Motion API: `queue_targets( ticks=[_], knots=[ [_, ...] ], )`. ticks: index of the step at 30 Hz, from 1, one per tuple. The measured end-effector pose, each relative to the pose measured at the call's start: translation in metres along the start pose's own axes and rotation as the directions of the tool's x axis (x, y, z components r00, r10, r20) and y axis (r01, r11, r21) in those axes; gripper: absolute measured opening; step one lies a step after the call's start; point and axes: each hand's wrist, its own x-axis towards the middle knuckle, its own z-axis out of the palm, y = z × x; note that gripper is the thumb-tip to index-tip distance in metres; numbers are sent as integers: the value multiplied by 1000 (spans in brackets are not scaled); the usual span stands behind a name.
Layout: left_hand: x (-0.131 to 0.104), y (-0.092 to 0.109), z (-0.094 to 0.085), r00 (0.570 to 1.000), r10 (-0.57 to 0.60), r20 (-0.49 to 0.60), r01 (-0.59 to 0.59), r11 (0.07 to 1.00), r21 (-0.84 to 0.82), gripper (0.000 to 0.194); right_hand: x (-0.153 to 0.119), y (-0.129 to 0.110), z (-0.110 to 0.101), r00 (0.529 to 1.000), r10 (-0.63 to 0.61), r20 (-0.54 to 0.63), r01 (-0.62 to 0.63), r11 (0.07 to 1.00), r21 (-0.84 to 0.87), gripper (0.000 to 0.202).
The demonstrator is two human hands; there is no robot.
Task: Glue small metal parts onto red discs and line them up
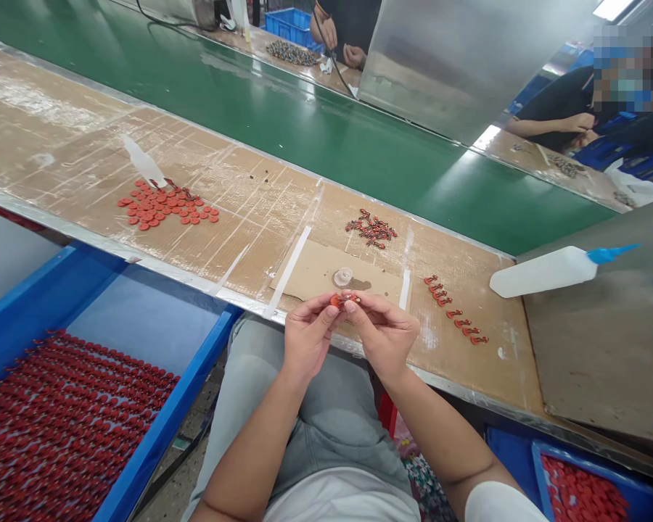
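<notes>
Just in front of a small clear cup (343,276) on a cardboard sheet, my two hands meet. My left hand (311,332) pinches a red disc (335,301) between thumb and finger. My right hand (382,330) is closed on a small red and dark part (351,296) that touches or nearly touches the disc. Behind the cup lies a pile of small red and dark parts (371,228). Red discs (166,205) are heaped further left. On the right, a slanting row of assembled red pieces (456,312) lies on the bench.
A white bottle with a blue nozzle (544,272) leans at the right. Left below stands a blue tray (196,362) with rows of red pieces. A green belt (283,116) runs behind the bench (239,239); other people's hands work beyond it.
</notes>
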Motion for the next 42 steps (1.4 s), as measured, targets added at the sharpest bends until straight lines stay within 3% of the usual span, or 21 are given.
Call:
queue_targets(
  ticks=[8, 21, 34, 42],
  knots=[
    [1, 0, -2, 999, 6, -38, -5, 1000, 16, 19, 1, 2, 3, 998, -65, 18, 66, 996, -65, 19],
    [1, 1, -1, 998, 42, -42, -41, 999, 29, 20, 0, 4, 4, 998, -62, 28, 63, 997, -40, 18],
    [-2, 0, -7, 975, 220, 23, -220, 953, 209, 21, 0, 6, -3, 995, -40, 92, 43, 998, -39, 17],
    [-8, 3, 0, 939, 332, 86, -342, 887, 310, 23, 0, 4, -10, 993, -62, 98, 64, 998, -23, 20]
  ],
)
